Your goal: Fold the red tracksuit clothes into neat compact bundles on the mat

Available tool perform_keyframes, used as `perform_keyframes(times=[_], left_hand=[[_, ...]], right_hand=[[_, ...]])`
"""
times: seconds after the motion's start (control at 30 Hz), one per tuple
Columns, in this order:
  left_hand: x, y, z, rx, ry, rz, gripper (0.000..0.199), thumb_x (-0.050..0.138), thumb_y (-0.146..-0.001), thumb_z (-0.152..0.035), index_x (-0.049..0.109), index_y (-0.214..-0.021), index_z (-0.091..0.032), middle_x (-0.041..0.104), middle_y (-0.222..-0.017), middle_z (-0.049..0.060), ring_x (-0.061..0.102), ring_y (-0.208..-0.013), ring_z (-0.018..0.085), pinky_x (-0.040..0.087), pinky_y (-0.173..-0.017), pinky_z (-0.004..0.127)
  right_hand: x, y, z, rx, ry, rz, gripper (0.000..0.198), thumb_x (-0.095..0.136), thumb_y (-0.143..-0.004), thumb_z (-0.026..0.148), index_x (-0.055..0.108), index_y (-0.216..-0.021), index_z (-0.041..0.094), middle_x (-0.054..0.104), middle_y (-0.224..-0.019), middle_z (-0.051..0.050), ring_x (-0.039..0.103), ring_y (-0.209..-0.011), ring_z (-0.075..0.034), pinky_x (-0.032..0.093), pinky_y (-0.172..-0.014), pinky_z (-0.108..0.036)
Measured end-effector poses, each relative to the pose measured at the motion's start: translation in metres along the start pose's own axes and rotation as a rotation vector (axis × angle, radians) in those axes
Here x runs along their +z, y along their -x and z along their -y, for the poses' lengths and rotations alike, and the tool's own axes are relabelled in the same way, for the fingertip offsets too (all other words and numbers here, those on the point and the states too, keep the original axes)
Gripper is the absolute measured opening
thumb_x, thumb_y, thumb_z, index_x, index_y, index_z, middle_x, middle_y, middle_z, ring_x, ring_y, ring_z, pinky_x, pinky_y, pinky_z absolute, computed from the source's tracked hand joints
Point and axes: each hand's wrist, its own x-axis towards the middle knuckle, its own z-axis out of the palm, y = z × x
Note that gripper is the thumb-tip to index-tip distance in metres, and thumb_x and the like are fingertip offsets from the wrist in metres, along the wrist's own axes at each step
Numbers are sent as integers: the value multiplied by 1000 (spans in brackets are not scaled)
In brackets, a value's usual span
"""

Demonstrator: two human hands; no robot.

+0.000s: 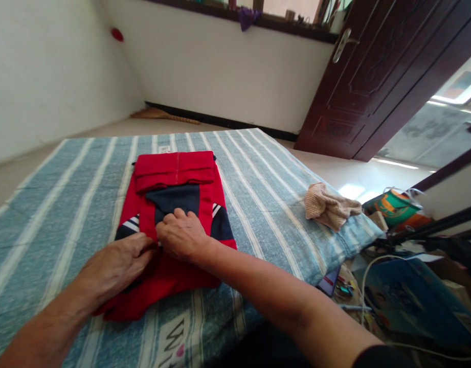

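Observation:
A red and navy jacket with white stripes lies partly folded on the bed. Its far edge is turned over into a thick red band, and navy cloth shows just below that. My left hand grips the jacket's near-left part, thumb and fingers pressed together. Close beside it, almost touching, my right hand has its fingers curled into the cloth at the middle. The fingertips of both hands are partly hidden, so the exact bit of cloth between them does not show.
Under the jacket spreads a blue and white striped bedsheet. A crumpled beige cloth lies near the bed's right corner. Beyond that edge stand a green container and a blue box amid clutter. A dark red door is at the back right.

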Motion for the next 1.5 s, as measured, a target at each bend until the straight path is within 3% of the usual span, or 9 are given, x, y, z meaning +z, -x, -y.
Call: perform_keyframes(times=[0.07, 0.17, 0.33, 0.43, 0.6, 0.7, 0.97, 1.2, 1.5], left_hand=[[0, -3, 2, -20, 81, 63, 32, 35, -75, -41, 62, -76, -24, 68, -70, 0, 63, -67, 19, 45, -65, 26], [3, -8, 4, -99, 106, 1, 39, 33, -77, -42, 63, -91, -22, 71, -80, 3, 65, -74, 21, 45, -69, 28], [8, -11, -6, -125, -74, 3, 40, 28, -84, -38, 63, -91, -20, 69, -83, 7, 64, -75, 22, 42, -66, 28], [10, -8, -15, -96, -239, -19, 38, 26, -88, -32, 62, -89, -20, 67, -83, 8, 62, -74, 21, 39, -63, 28], [18, -4, -18, 45, -425, -180, 33, 32, -88, -24, 64, -90, -15, 64, -87, 11, 56, -82, 25, 41, -71, 33], [25, -5, -14, 91, -359, -238, 32, 34, -88, -21, 63, -98, -15, 65, -102, 12, 56, -91, 27, 43, -75, 36], [35, -9, -6, 148, -229, -276, 38, 31, -86, -17, 59, -112, -11, 61, -118, 16, 55, -106, 27, 42, -91, 38], [37, -15, 0, 177, -144, -247, 38, 32, -83, -16, 60, -108, -13, 63, -115, 14, 55, -110, 23, 42, -97, 36], [40, -16, 4, 161, -155, -227, 46, 31, -82, -15, 54, -122, -10, 57, -130, 15, 51, -121, 24, 38, -103, 39]], right_hand=[[1, 0, 0, -1, 0, -17, 21, 40, -94, 22, 58, -102, 16, 60, -106, -7, 52, -96, -23, 49, -74, -36], [3, -1, 0, 46, 27, -24, 22, 36, -96, 21, 54, -107, 15, 57, -108, -9, 54, -96, -21, 50, -74, -35], [8, -11, 2, 147, 37, -36, 23, 38, -93, 18, 56, -105, 11, 60, -103, -13, 59, -92, -23, 52, -69, -34], [10, -17, 1, 179, 37, -23, 23, 39, -92, 17, 58, -103, 9, 61, -101, -14, 60, -92, -24, 53, -69, -34], [13, -24, 1, 226, 37, -23, 24, 40, -93, 18, 60, -102, 8, 63, -100, -15, 61, -92, -24, 54, -70, -35], [14, -30, 4, 268, 20, -29, 25, 40, -92, 17, 61, -100, 8, 63, -100, -17, 62, -93, -25, 54, -69, -37], [8, -38, 2, 310, 7, 45, 26, 39, -92, 16, 64, -98, 10, 64, -101, -17, 63, -93, -26, 56, -66, -37], [12, -44, 1, 392, -31, 20, 25, 41, -91, 17, 65, -97, 11, 63, -103, -17, 64, -93, -27, 56, -66, -39], [11, -48, -3, 413, 5, 44, 26, 40, -91, 15, 64, -101, 10, 61, -107, -19, 63, -97, -26, 56, -66, -35]])
